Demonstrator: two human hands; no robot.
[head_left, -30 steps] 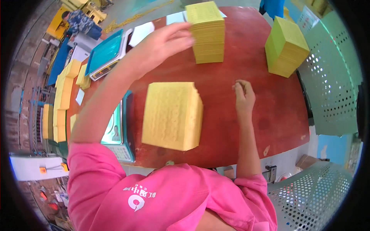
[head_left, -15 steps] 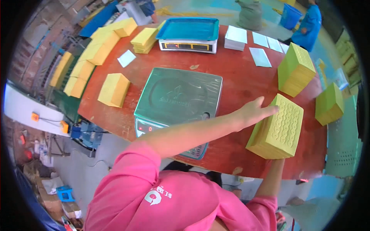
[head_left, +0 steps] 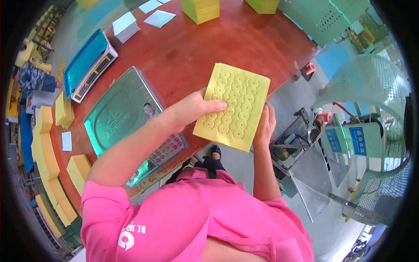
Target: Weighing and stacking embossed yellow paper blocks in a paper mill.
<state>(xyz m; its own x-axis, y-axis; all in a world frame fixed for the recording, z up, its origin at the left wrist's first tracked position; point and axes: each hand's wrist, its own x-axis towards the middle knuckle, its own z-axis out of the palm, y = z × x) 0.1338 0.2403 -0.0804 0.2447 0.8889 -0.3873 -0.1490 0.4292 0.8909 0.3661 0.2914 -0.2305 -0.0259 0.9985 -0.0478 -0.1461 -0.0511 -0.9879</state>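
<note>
A thick stack of yellow paper (head_left: 238,89), its top sheet punched with rows of overlapping coin shapes, is held between my two hands over the table's near edge. My left hand (head_left: 204,108) grips its left side, with the thumb lying on the top sheet. On the opposite side my right hand (head_left: 265,124) holds the stack's edge; some of its fingers are hidden beneath or behind it. Left of the stack, under my left forearm, a digital scale (head_left: 120,109) with a shiny metal platform sits on the red table (head_left: 174,52).
Another scale (head_left: 89,65) with a blue tray stands farther left. Yellow paper stacks (head_left: 46,153) line the left edge; another yellow stack (head_left: 200,9) is at the far side, near white sheets (head_left: 159,18). Perforated metal machinery (head_left: 362,131) stands on the right.
The view has swung to the right. The yellow stack has come off the tabletop and is now in front of my body, with my right hand visible at its side.
</note>
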